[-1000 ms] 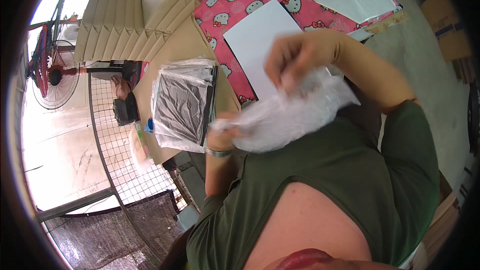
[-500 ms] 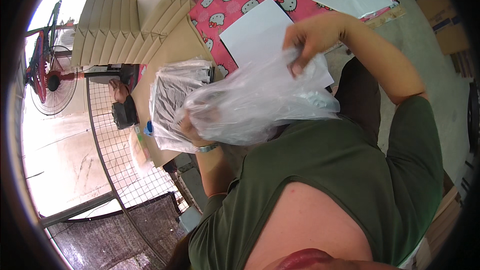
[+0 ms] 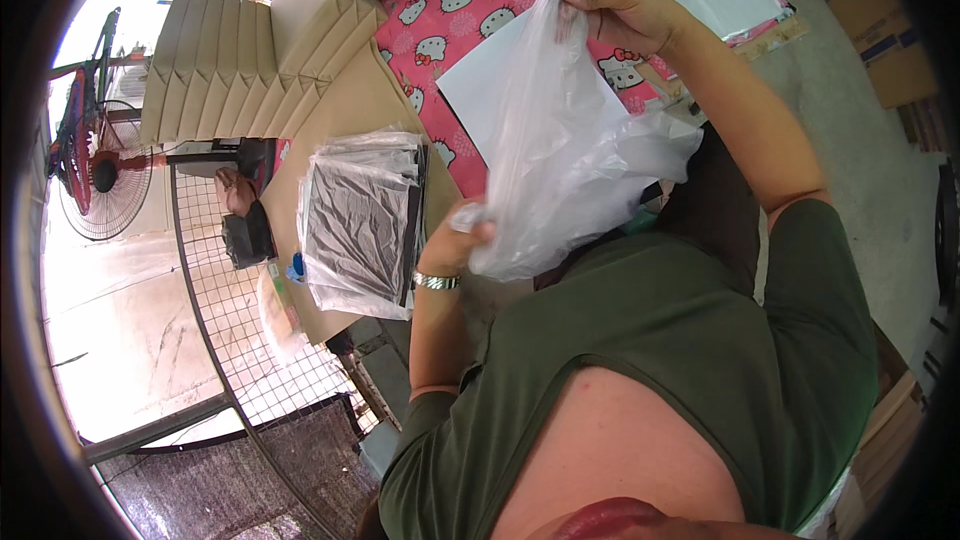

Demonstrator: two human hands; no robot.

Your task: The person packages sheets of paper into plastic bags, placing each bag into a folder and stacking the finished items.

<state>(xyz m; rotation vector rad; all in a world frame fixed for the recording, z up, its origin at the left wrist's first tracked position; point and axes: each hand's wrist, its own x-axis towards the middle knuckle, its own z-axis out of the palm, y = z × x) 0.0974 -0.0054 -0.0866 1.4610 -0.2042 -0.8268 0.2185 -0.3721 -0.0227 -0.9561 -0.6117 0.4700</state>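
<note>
While stretched between both hands, clear plastic bag (image 3: 560,155) hanging in front of green-shirted chest. Left hand (image 3: 458,238), wristwatch (image 3: 436,281) at wrist, fingers closed on bag's lower corner. Right hand (image 3: 618,2) raised higher, fingers pinched together on bag's top edge. Just left of left hand, stack of dark flat items in clear wrappers (image 3: 362,220) lying on brown cardboard. Behind bag, white sheet (image 3: 480,90) on pink cartoon-cat cloth (image 3: 440,20). Farther left, fanned folded cardboard boxes (image 3: 215,55); red fan (image 3: 95,175) beyond wire grid (image 3: 230,310).
</note>
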